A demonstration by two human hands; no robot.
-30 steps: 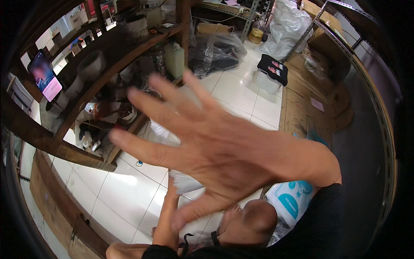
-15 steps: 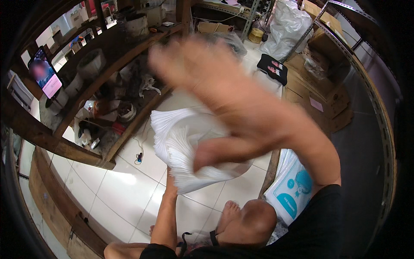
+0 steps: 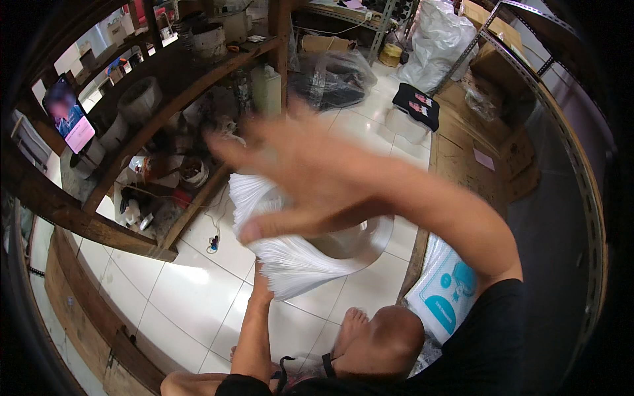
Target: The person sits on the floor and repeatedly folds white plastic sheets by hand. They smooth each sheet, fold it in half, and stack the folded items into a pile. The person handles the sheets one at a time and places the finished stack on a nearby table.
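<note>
A thick, curved stack of thin white sheets (image 3: 300, 267), edges fanned out, is held up above the tiled floor. Of my left hand (image 3: 263, 288) only the wrist and the heel show; it grips the near left side of the stack from below, its fingers hidden. Across the top of the stack sweeps my right hand (image 3: 290, 175), blurred by motion, thumb spread from the fingers and nothing seen in it. It covers the stack's far part. The sheets look slightly translucent where they bend at the right.
At left stands a wooden shelf (image 3: 191, 99) with tubs and a phone (image 3: 72, 122). A blue-and-white package (image 3: 442, 290) lies by my right knee. Beyond are a black-topped stool (image 3: 417, 105), a large white sack (image 3: 439, 46) and flattened cardboard (image 3: 472, 132).
My right hand has swept left and a little down over the stack. The left hand and the stack are almost still.
</note>
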